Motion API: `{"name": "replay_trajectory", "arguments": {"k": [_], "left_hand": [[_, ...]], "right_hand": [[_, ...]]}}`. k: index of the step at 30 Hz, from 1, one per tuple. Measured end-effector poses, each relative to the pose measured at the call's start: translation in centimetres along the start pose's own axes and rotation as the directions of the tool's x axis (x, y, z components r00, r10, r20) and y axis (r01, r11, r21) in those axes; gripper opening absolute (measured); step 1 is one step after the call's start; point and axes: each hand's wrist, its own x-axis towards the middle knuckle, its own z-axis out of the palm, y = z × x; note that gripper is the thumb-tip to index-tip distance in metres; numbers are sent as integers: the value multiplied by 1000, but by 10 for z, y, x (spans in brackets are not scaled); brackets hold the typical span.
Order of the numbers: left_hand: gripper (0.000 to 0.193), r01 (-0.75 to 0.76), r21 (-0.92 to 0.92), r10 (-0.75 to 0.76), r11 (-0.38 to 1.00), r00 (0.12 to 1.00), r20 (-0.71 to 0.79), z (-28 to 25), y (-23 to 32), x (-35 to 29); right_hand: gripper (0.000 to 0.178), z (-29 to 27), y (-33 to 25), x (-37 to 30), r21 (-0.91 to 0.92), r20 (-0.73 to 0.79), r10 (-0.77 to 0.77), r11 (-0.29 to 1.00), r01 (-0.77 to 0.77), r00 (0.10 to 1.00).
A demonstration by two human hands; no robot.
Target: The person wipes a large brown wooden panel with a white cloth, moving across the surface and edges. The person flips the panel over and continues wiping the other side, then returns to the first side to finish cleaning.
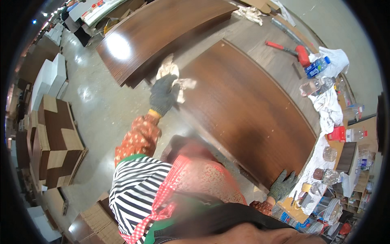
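Note:
My left hand (163, 94), in a dark grey work glove, grips a cream-coloured rag (167, 67) at the left corner of a brown wood-grain panel (248, 105). Loose ends of the rag spread over the panel's edge and surface. At the panel's near right corner my right hand (283, 186), gloved as well, rests with its fingers spread and holds nothing. The panel lies on a grey wood-grain work surface (266, 38). A few small pale specks show on its face.
Further off stands a stack of curved brown panels (162, 32). Along the right lie a red-headed hammer (301, 55), a blue-capped bottle (317, 67), white cloths (327, 107) and several jars. Wrapped cartons (55, 142) stand on the floor at left; a person (75, 26) is far back.

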Motion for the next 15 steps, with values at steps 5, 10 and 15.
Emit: {"name": "replay_trajectory", "arguments": {"k": [5,10,15], "left_hand": [[38,-174,-74,160,982,973,-166,-13,11,39],[58,-299,354,343,886,937,-70,-23,9,104],[57,-264,526,182,809,962,203,5,-19,179]], "right_hand": [[63,3,3,-1,43,14,26,999,-26,1000],[63,9,6,0,71,4,90,993,-90,996],[58,11,7,-3,103,-10,102,990,-101,995]]}}
